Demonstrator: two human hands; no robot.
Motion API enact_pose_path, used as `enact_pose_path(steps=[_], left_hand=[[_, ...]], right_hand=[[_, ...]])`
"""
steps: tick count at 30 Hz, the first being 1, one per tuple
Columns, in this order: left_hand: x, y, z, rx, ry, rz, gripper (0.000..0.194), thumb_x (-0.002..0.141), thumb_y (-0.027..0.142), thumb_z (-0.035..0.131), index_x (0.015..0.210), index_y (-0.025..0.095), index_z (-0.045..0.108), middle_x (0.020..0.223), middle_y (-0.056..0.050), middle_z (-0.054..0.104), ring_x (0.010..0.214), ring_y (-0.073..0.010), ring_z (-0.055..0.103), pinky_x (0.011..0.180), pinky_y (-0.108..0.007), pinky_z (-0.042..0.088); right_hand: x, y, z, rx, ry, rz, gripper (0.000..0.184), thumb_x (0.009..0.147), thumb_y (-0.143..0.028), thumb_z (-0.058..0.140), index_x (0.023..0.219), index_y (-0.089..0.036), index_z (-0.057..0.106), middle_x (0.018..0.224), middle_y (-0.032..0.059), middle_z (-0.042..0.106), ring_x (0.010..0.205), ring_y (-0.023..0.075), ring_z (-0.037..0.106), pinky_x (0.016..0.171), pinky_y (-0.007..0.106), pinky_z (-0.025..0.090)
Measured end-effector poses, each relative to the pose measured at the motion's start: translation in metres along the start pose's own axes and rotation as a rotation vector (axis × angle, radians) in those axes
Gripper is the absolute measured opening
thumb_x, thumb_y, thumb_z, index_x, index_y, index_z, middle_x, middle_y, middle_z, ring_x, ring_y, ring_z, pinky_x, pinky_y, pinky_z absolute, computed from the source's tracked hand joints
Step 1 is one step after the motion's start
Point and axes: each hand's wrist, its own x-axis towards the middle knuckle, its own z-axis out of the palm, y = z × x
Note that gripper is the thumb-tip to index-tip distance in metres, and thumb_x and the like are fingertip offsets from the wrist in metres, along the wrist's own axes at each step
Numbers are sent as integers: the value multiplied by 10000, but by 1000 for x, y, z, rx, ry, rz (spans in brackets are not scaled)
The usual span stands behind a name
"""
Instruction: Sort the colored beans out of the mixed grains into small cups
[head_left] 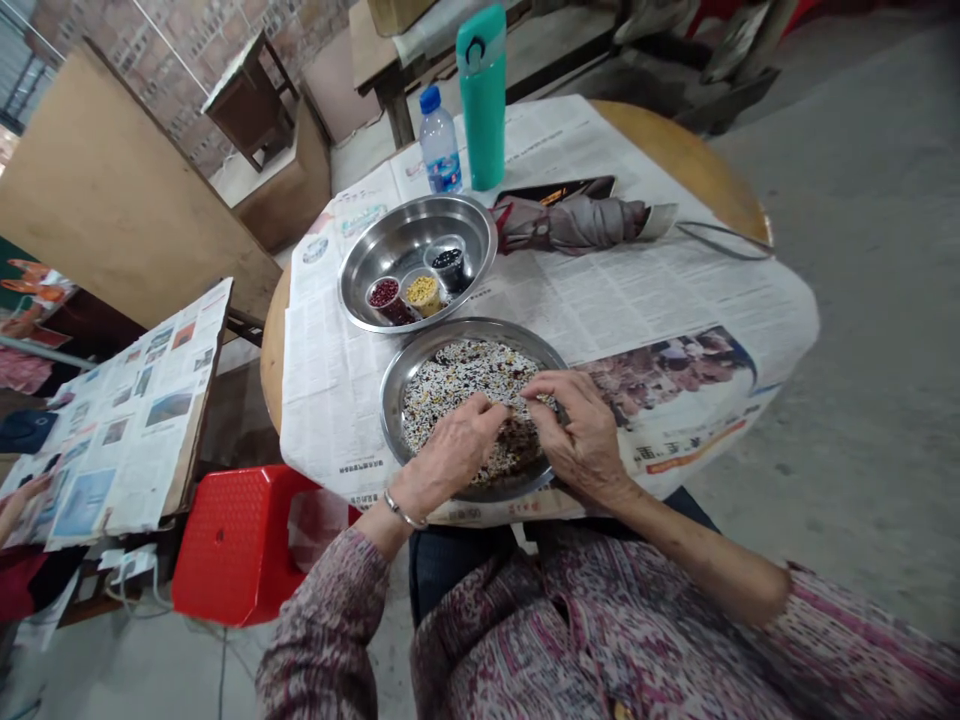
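My left hand (454,450) and my right hand (577,435) rest over a steel bowl (472,335), their fingertips meeting at a speckled mix of white, black and yellow grains (457,385). Whether the fingers pinch any grains is hidden. A darker patch of the mix shows between my hands. Behind this bowl, a second steel bowl (409,210) holds small clear cups of dark red beans (386,295), yellow grains (424,295) and black grains (448,265). A metal bracelet (403,510) circles my left wrist.
Newspaper (675,300) covers the round wooden table, which carries a teal flask (481,95), a water bottle (440,145), a folded umbrella (570,222) and a phone (555,190). A red plastic stool (232,545) stands at left, beside a newspaper-covered board (127,420) and another person's hand (26,495).
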Motion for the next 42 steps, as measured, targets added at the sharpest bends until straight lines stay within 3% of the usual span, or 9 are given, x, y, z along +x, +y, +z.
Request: enact_pose_path(steps=[5, 8, 11, 17, 21, 27, 32, 37, 42], left_hand=[[34, -9, -9, 21, 150, -18, 378, 1004, 27, 382, 1237, 200, 625, 1156, -81, 653, 1063, -205, 634, 973, -362, 569], [41, -18, -15, 86, 226, -13, 276, 1025, 205, 554, 1295, 224, 612, 1382, -94, 596, 1265, -268, 552, 1068, -437, 526], [42, -25, -15, 149, 265, -65, 498, 938, 422, 733, 1370, 233, 572, 1534, -126, 480, 1376, -352, 458, 1094, -529, 494], [39, -36, -8, 29, 254, -68, 166, 1026, 226, 587, 1178, 201, 648, 1157, -77, 639, 1143, -238, 619, 1059, -454, 527], [19, -33, -7, -63, 228, -56, 137, 1042, 165, 532, 1087, 204, 655, 1014, -40, 695, 1005, -197, 679, 989, -384, 560], [-17, -32, -13, 82, 319, -230, 222, 1035, 303, 602, 1233, 206, 615, 1186, -91, 669, 1124, -241, 644, 1016, -398, 548], [-2, -46, -8, 93, 379, -331, 521, 942, 442, 736, 1333, 153, 548, 1283, -154, 581, 1218, -316, 581, 1057, -507, 521], [14, -29, 5, -109, 312, -170, 105, 996, 191, 641, 1100, 179, 650, 1081, -68, 640, 1062, -211, 638, 998, -384, 546], [-7, 0, 6, -243, 203, 28, 95, 1019, 165, 583, 1060, 196, 663, 1002, -27, 658, 948, -159, 654, 925, -305, 564]], right_hand=[[1, 1, 0, -1, 6, -10, 161, 897, -145, 563, 915, -258, 675, 970, 60, 715, 967, 251, 666, 902, 455, 534], [2, 1, -1, -2, 1, -30, 162, 900, -139, 559, 912, -256, 671, 956, 60, 715, 948, 249, 661, 885, 449, 536], [2, -1, -1, 7, 6, -11, 159, 885, -139, 573, 909, -256, 679, 956, 61, 718, 954, 256, 666, 892, 457, 536], [2, -3, 0, 13, 6, 10, 165, 873, -139, 581, 904, -262, 686, 958, 54, 725, 965, 257, 672, 905, 457, 535], [2, -3, -1, 4, 0, -3, 170, 888, -131, 572, 916, -260, 679, 959, 58, 724, 965, 254, 667, 900, 454, 531], [2, -2, 0, -6, 4, -6, 172, 883, -128, 572, 905, -262, 678, 947, 52, 727, 957, 256, 671, 893, 455, 531], [1, -1, 0, -9, 6, -31, 173, 891, -128, 564, 914, -257, 677, 957, 51, 727, 957, 253, 673, 896, 449, 528], [1, -2, 0, -7, 9, -21, 161, 905, -146, 558, 904, -252, 679, 943, 58, 723, 954, 255, 666, 885, 445, 530], [1, -3, -1, 19, 6, 3, 155, 934, -174, 548, 940, -256, 679, 958, 56, 721, 963, 253, 664, 886, 445, 532]])
